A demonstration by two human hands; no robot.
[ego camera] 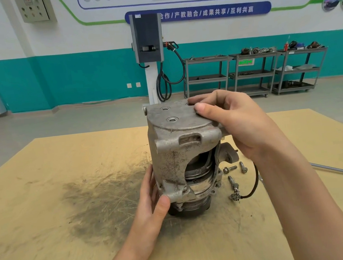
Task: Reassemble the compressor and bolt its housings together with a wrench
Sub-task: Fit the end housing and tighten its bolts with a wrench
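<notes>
Grey corroded cast-metal compressor housing [181, 150] upright mid tan plywood worktop [47, 220]. Right hand [230, 120] grips top cover, left hand [155, 198] grasps lower flange. Best seat housing square, align holes. Loose steel bolts [235, 171] just beside.
</notes>
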